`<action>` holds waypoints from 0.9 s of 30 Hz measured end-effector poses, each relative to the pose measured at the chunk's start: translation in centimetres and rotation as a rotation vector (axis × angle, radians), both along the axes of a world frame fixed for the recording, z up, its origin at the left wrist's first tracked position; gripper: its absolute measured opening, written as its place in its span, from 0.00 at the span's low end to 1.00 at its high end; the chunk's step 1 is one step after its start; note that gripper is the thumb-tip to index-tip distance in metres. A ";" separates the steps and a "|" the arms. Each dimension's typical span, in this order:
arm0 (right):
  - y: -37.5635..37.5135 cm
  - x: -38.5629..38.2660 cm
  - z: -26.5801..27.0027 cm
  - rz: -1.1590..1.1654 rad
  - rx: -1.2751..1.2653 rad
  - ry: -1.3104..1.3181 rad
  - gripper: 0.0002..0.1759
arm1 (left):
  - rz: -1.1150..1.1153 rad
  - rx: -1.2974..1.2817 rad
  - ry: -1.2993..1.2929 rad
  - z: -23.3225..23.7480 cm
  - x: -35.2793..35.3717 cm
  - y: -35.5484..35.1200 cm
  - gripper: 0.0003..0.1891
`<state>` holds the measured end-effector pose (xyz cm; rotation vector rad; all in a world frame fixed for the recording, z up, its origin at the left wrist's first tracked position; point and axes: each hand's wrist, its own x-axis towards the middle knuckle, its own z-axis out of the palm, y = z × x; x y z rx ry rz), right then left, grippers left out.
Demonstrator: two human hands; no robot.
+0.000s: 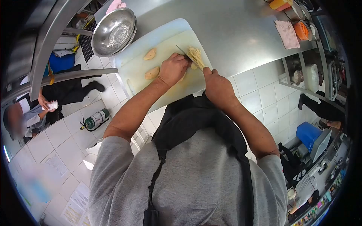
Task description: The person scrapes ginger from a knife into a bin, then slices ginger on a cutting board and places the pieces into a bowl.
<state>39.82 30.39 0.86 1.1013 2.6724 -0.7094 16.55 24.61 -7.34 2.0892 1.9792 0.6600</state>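
Note:
My right hand (pixel 218 87) is closed around the handle of a kitchen knife (pixel 184 52), its blade slanting up and left across the cutting board (pixel 177 26). Beside the blade, my left hand (pixel 175 69) has its fingers curled down on the board; what they press on is hidden. A heap of thin pale-yellow strips (pixel 195 55) lies against the blade's right side. To the left of my left hand rest two peeled tan pieces that look like ginger, an upper piece (pixel 149 54) and a lower piece (pixel 152 73).
Nested steel bowls (pixel 114 33) stand at the board's upper left on the steel table (pixel 233 34). A pink cloth (pixel 287 34) and containers with orange contents (pixel 301 30) are at the right end. Other people are at left and right; a green extinguisher (pixel 97 119) is at left.

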 end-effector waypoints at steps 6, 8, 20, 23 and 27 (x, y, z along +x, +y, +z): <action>-0.5 0.4 1.5 -0.040 -0.074 -0.014 0.19 | 0.009 0.067 -0.017 0.1 0.2 -0.1 0.05; -0.1 -0.1 -0.2 -0.005 -0.048 0.005 0.19 | 0.000 0.046 -0.019 0.1 0.2 -0.3 0.05; -0.2 0.1 0.0 -0.018 -0.041 -0.009 0.17 | 0.063 0.032 -0.042 0.8 0.3 -0.2 0.03; -0.1 0.3 -0.4 -0.005 -0.027 -0.002 0.17 | 0.109 -0.003 -0.028 0.9 0.6 -0.2 0.05; 0.0 0.4 0.5 0.013 -0.017 0.005 0.17 | 0.124 -0.030 -0.039 0.7 0.6 -0.4 0.06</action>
